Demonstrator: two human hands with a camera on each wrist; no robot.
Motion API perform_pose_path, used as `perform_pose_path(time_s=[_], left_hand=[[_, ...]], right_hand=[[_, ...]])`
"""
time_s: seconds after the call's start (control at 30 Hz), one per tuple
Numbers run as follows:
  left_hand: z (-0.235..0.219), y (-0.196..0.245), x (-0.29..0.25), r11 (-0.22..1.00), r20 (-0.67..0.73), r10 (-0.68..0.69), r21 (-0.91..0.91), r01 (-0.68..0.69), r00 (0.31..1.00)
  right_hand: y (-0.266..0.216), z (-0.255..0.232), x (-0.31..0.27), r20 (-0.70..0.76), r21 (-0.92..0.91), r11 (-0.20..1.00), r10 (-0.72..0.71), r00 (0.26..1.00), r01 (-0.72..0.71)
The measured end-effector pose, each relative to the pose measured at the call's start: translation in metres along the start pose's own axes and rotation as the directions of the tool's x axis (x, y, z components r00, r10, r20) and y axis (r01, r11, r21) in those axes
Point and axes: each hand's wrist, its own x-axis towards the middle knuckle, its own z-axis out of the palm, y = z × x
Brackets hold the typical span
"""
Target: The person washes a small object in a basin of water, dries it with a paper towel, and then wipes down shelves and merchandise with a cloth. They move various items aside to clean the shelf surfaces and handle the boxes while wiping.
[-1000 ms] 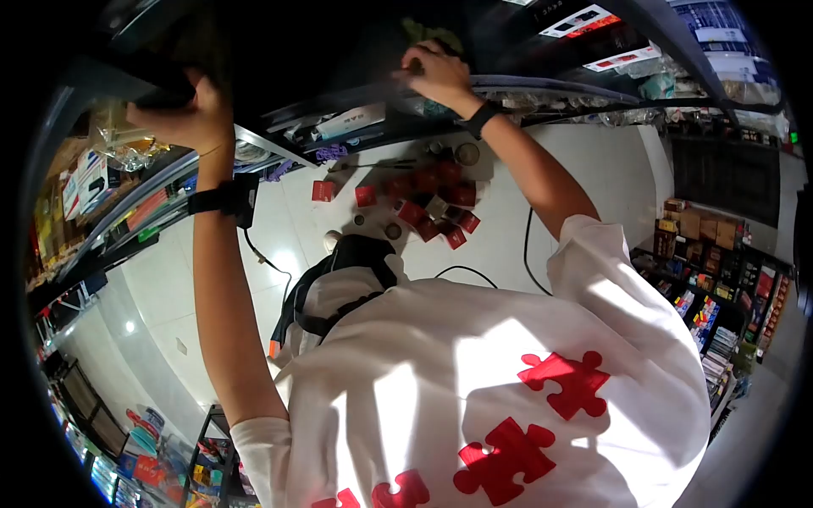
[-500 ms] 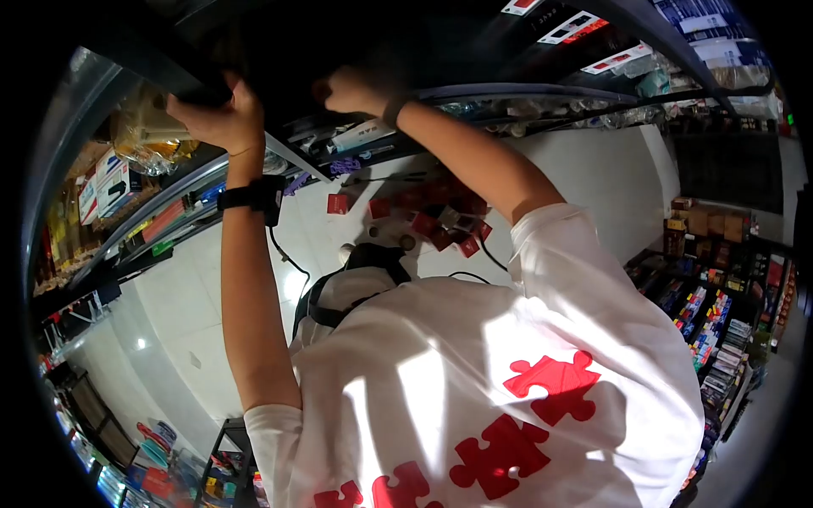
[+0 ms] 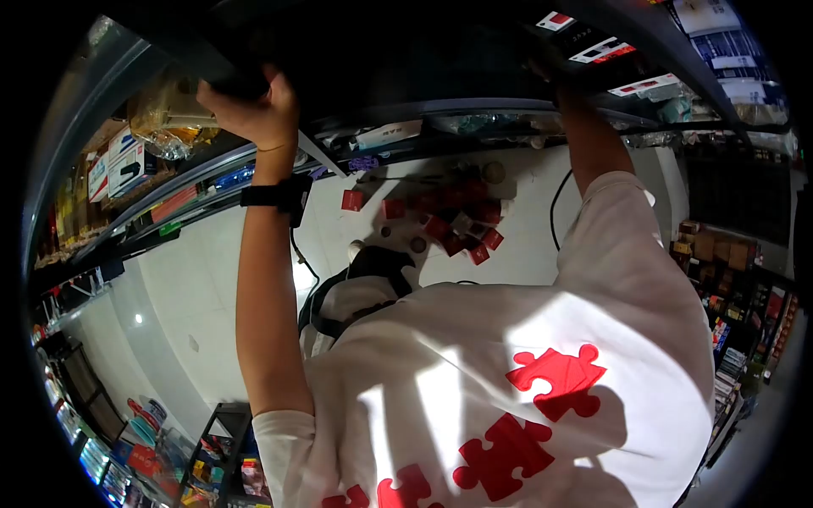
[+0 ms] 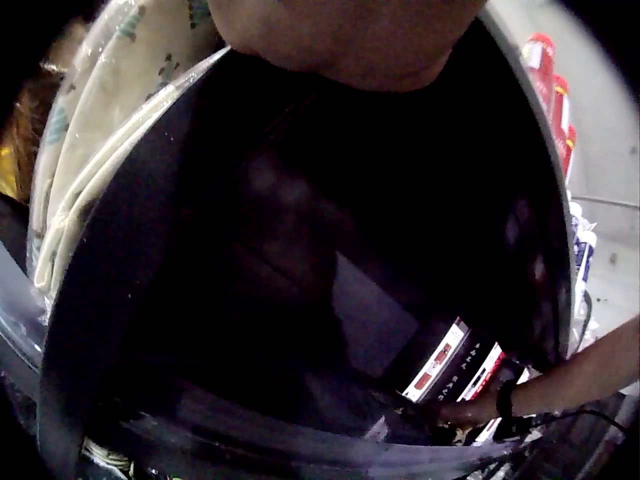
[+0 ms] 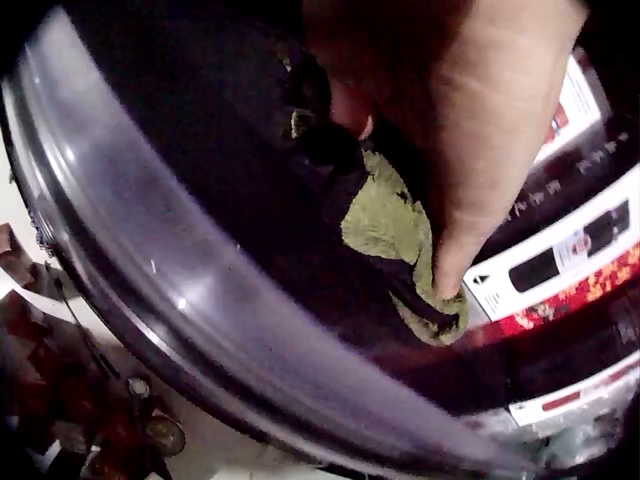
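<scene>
In the right wrist view the right hand (image 5: 450,110) grips a crumpled green cloth (image 5: 385,220) against the dark shelf surface (image 5: 230,190), beside black boxes with white and red labels (image 5: 560,250). In the head view that hand (image 3: 550,72) is dim, deep in shadow at the shelf's right part. The left hand (image 3: 258,110) holds the dark shelf frame (image 3: 199,59) at the upper left, fingers curled round its edge. Only part of the left hand (image 4: 350,40) shows at the top of the left wrist view.
Below the shelf, red boxes (image 3: 436,227) lie scattered on the pale floor (image 3: 186,313). Plastic-wrapped goods (image 3: 169,118) fill a lower shelf at left. Stocked shelves (image 3: 728,288) stand at right, and a black cable (image 3: 555,212) hangs near the right arm.
The right hand went left along the shelf, then far back to the right beside the labelled boxes. The left hand keeps its hold on the frame while the head view shifts.
</scene>
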Motion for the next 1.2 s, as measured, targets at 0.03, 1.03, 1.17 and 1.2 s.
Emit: perform_pose_path(time_s=[0.03,1.03,1.17,1.2], left_hand=[[0.000,0.000,0.000,1.000,0.002,0.001,0.000,-0.001,1.000],[-0.005,-0.002,-0.008,0.996,0.108,-0.070,-0.046,0.076,0.992],[-0.005,0.002,-0.004,0.993,0.104,-0.075,-0.085,0.084,0.992],[-0.005,0.002,-0.004,0.990,0.108,-0.091,-0.095,0.102,0.990]], right_hand=[[0.014,-0.023,-0.015,-0.106,-0.468,0.883,-0.027,0.994,-0.026],[-0.073,0.148,0.056,0.074,-0.974,0.213,-0.029,0.997,0.079],[-0.011,0.028,0.063,0.112,-0.941,0.307,-0.115,0.987,0.143],[-0.052,0.035,0.031,-0.087,-0.884,0.463,-0.025,0.996,-0.065]])
